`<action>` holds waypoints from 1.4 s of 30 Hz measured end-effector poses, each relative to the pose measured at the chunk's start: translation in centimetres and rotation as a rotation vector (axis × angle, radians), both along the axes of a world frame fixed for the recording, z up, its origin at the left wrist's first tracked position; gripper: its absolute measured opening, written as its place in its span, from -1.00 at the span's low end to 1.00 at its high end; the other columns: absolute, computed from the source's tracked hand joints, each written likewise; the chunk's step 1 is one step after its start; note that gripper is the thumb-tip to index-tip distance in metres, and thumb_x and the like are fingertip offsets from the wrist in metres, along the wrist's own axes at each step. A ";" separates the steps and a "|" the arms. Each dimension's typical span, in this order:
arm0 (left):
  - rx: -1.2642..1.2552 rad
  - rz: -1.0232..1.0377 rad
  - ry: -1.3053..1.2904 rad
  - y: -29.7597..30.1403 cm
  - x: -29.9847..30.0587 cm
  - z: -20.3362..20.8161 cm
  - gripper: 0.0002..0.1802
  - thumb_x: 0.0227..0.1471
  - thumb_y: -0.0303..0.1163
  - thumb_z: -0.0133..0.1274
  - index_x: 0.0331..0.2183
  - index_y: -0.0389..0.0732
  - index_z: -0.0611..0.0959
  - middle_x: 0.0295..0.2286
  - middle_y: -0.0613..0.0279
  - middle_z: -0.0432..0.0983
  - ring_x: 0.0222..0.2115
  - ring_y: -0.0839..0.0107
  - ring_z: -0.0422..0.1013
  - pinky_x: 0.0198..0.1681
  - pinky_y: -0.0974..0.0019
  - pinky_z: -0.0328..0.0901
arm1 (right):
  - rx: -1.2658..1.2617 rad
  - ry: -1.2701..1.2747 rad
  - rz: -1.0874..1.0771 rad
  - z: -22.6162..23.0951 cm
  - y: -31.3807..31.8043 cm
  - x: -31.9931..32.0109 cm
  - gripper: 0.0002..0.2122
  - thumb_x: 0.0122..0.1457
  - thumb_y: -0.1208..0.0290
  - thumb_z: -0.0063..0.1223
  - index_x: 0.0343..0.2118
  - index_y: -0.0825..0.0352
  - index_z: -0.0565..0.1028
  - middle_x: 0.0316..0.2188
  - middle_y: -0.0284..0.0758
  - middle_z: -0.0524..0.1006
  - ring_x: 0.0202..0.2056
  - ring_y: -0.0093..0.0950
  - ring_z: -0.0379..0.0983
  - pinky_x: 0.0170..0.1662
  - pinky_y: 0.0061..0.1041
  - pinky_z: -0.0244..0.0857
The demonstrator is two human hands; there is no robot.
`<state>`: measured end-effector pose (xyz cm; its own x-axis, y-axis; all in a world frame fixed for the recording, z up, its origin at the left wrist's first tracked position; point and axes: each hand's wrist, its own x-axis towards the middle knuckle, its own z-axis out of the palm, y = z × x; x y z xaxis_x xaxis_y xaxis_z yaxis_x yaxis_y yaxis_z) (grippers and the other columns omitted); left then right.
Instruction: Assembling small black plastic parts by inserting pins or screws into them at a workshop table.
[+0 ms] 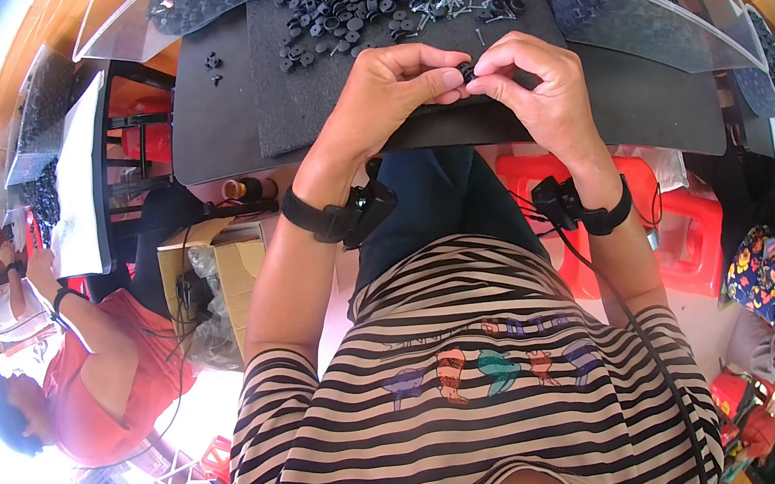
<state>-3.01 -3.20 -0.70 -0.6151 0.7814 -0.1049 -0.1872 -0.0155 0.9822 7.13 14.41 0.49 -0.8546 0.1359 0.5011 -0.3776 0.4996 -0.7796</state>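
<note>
Between my two hands, over the near edge of the black table, is a small black round plastic part (468,71). The thumb and forefinger of my left hand (396,87) pinch it from the left. My right hand (532,73) pinches at its other side, fingertips close against the left ones. Fingers cover most of the part, so its exact shape is hidden. Just beyond my hands lie a heap of small black round parts (334,2) and a loose pile of silver screws (448,1), both on a dark foam mat (291,117).
A clear plastic bin (672,14) of black parts stands at the right, another bin (120,27) at the far left. A few loose black parts (213,61) lie left of the mat. Co-workers sit on both sides. A cardboard box (239,278) and red stools (684,240) are below.
</note>
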 end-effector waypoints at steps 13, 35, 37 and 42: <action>0.024 0.022 -0.072 -0.1 0.1 0.1 -0.71 0.10 -0.43 0.17 -0.12 -0.34 0.63 -0.33 0.20 0.61 -0.33 0.52 0.53 -0.19 0.48 0.44 | -0.221 -0.060 -0.089 -1.0 -1.0 0.0 -0.86 -0.07 0.58 0.35 -0.47 0.37 0.54 -0.55 -0.43 0.54 -0.53 -0.70 0.45 -0.45 -0.68 0.30; 0.063 -0.002 -0.137 -0.2 -0.2 -0.1 -0.74 0.14 -0.50 0.09 -0.12 -0.37 0.62 -0.25 0.14 0.59 -0.28 0.45 0.55 -0.15 0.47 0.48 | -0.187 -0.004 0.011 -1.4 -0.7 -0.1 -0.90 0.01 0.59 0.27 -0.47 0.38 0.52 -0.53 -0.40 0.52 -0.49 -0.65 0.47 -0.41 -0.66 0.31; 0.060 -0.002 -0.140 -0.2 -0.2 -0.1 -0.75 0.14 -0.50 0.10 -0.13 -0.37 0.62 -0.25 0.13 0.59 -0.27 0.44 0.55 -0.15 0.47 0.48 | -0.284 -0.009 0.014 -1.7 -0.9 -0.1 -0.90 0.02 0.57 0.27 -0.46 0.37 0.52 -0.53 -0.40 0.52 -0.49 -0.66 0.47 -0.41 -0.65 0.31; 0.089 0.014 -0.157 -0.1 -0.1 -0.2 -0.76 0.12 -0.49 0.12 -0.15 -0.36 0.63 -0.23 0.12 0.59 -0.26 0.43 0.55 -0.14 0.46 0.48 | -0.230 0.022 -0.060 -1.5 -1.7 0.0 -0.90 0.04 0.57 0.27 -0.45 0.37 0.51 -0.52 -0.38 0.53 -0.47 -0.62 0.49 -0.39 -0.62 0.34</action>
